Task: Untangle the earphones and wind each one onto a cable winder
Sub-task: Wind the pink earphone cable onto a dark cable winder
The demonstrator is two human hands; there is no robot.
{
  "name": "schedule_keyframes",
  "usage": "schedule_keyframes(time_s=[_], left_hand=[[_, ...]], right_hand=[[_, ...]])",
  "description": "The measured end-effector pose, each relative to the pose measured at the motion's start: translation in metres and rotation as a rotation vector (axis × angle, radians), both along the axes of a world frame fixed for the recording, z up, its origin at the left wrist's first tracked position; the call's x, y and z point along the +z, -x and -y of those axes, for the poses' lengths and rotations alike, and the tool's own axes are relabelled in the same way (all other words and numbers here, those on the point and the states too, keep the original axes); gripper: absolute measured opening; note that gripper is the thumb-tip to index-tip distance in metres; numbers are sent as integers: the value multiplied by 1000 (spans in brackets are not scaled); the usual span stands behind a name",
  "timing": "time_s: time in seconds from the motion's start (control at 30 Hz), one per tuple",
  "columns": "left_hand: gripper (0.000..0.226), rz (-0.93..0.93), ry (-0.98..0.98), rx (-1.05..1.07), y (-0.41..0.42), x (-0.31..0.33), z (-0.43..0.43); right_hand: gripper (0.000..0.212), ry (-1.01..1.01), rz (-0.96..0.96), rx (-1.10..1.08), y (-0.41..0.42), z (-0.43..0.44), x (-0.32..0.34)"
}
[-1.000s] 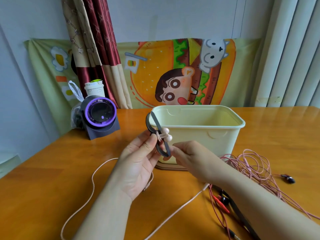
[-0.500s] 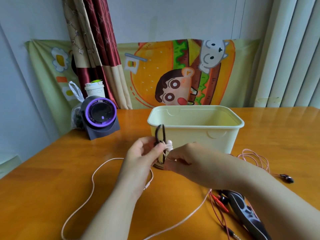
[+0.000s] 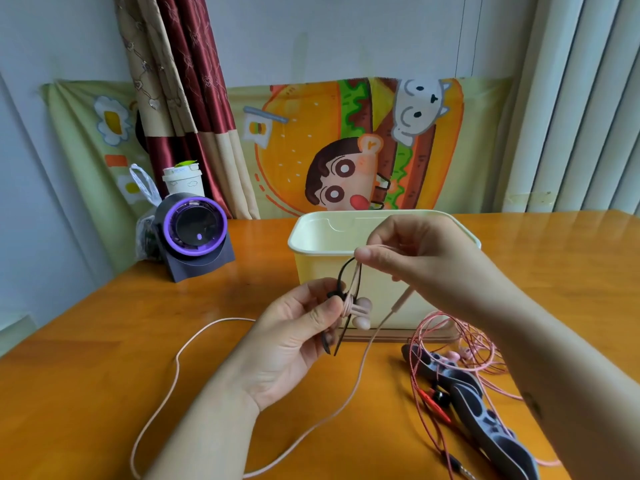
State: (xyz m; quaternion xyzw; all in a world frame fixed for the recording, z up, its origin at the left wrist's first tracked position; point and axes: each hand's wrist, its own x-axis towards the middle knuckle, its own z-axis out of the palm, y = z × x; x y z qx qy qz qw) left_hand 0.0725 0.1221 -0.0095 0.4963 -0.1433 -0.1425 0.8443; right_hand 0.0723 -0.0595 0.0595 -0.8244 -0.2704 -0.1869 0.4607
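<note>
Left hand (image 3: 294,337) low, pinch on the cable winder (image 3: 340,276); right hand (image 3: 424,259) higher, pinch on pink earphone cable (image 3: 358,375).

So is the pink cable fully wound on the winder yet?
No: few turns on the black winder; most pink cable trails over the table.

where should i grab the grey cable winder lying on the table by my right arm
Take the grey cable winder by its near end, pinching across its narrow width from above. It lies flat and long on the table, and the red earphone cable runs over and beside its far half, so the near end looks freest of loops.
</note>
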Motion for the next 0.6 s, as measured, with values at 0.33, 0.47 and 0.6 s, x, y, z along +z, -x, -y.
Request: schedule_keyframes(time_s=[0.33, 0.47, 0.6], left_hand=[[56, 70, -17, -87, 4, 3, -6], [61, 63, 58, -115, 6, 3, -3], [33, 16, 189, 90, 3, 9, 0]], right_hand=[[30, -221, -292, 130, -15, 3, -17], [27, -270, -519, 250, -18, -8, -36], [47, -250, -504, 211, -19, -23, -51]])
